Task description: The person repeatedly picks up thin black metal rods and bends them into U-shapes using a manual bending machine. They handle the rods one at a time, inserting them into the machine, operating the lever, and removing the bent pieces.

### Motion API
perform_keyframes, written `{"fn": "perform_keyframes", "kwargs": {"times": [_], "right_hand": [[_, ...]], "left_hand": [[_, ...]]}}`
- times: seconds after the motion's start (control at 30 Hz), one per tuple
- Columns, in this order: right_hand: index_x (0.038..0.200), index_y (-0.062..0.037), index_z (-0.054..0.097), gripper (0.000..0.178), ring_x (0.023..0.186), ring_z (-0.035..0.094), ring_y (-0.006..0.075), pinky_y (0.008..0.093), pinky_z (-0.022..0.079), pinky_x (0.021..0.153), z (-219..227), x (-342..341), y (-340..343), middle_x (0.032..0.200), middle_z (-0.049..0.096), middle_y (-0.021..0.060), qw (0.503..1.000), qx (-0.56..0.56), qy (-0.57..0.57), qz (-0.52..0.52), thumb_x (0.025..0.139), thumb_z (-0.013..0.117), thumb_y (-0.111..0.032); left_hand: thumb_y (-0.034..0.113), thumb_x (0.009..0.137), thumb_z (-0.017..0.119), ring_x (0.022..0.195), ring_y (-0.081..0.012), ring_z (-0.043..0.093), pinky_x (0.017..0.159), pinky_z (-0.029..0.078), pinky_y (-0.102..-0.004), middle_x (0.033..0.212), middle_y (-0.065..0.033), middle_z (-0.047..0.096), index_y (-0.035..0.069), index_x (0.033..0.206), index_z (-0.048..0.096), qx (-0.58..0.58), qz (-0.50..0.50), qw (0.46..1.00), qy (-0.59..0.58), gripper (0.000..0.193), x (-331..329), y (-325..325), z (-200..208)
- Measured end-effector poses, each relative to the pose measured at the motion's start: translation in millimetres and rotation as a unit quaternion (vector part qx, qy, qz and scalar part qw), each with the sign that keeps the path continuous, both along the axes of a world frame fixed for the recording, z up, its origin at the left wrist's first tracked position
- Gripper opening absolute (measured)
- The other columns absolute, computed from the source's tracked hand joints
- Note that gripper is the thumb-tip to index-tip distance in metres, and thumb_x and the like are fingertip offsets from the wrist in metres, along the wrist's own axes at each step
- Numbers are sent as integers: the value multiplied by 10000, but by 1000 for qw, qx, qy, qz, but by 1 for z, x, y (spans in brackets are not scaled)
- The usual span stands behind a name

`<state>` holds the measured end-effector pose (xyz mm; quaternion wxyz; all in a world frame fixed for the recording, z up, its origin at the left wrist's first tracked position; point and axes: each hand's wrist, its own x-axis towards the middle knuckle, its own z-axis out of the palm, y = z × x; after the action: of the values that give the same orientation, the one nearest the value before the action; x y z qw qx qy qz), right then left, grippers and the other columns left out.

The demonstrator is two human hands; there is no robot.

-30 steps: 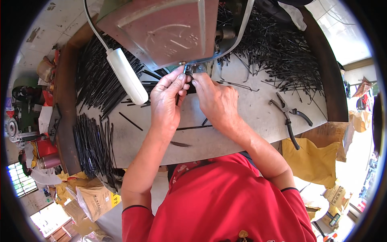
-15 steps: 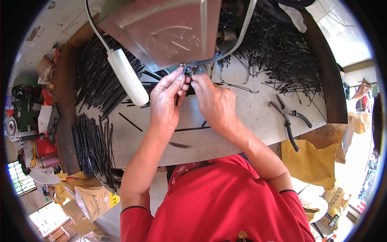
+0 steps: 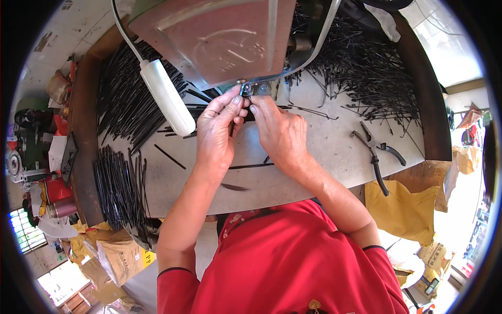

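My left hand [image 3: 219,128] and my right hand [image 3: 280,133] meet at the middle of the grey worktable [image 3: 324,157]. Both pinch a thin black rod [image 3: 264,107] and hold its end up to the small metal fitting [image 3: 253,90] under the red-brown machine housing [image 3: 214,36]. The fingertips of both hands touch each other beside the fitting. Most of the rod is hidden under my fingers.
Heaps of thin black rods lie at the left [image 3: 128,104], front left [image 3: 117,188] and back right [image 3: 366,73]. A white cylinder [image 3: 167,97] on a cable hangs left of my hands. Black-handled pliers [image 3: 374,152] lie at the right. Yellow bags [image 3: 402,209] sit below.
Both hands have stayed at the fitting; the fingers have shifted slightly, hardly any other motion.
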<state>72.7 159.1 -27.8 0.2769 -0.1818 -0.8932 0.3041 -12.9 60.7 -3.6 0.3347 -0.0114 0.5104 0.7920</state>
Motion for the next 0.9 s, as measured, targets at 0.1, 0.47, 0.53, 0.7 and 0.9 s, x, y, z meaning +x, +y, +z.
{"fn": "perform_keyframes", "kwargs": {"times": [0.1, 0.47, 0.53, 0.7, 0.9], "right_hand": [[985, -109, 522, 126, 525, 606, 341, 446, 463, 446, 3, 2, -1, 701, 644, 95, 1000, -4, -3, 3, 864, 551, -125], [1035, -103, 536, 147, 562, 624, 323, 414, 478, 482, 7, 0, 0, 697, 646, 122, 1000, 0, -25, -5, 891, 549, -131], [1043, -100, 550, 146, 580, 630, 316, 400, 485, 502, 7, 0, -1, 692, 644, 132, 999, 1, -32, -8, 902, 555, -137], [1008, -102, 505, 123, 524, 607, 346, 446, 466, 445, -2, -1, -2, 707, 649, 114, 1000, -10, 24, 5, 890, 520, -135], [1017, -101, 505, 134, 519, 607, 342, 442, 468, 448, -1, 0, -1, 720, 653, 113, 1000, -6, 3, 1, 892, 529, -142]], "left_hand": [[52, 886, 621, 715, -42, 556, 627, 458, -150, 905, -21, 643, 8, 1131, 616, 0, 3, 1000, -7, 249, 2, -1, 0], [44, 886, 617, 712, -47, 562, 648, 465, -160, 878, -14, 640, 10, 1122, 622, -3, 7, 1000, 6, 239, 3, 3, 4], [45, 886, 617, 712, -46, 561, 649, 461, -161, 873, -13, 638, 11, 1124, 622, 2, 3, 1000, -5, 241, 3, 2, 4], [54, 888, 617, 727, -46, 557, 639, 447, -155, 868, -25, 641, 12, 1135, 617, 4, 15, 1000, -20, 251, 4, 2, 2], [53, 891, 613, 729, -68, 563, 656, 464, -180, 891, -54, 652, -13, 1130, 609, 2, -13, 999, 30, 247, -2, -1, -1]]}}
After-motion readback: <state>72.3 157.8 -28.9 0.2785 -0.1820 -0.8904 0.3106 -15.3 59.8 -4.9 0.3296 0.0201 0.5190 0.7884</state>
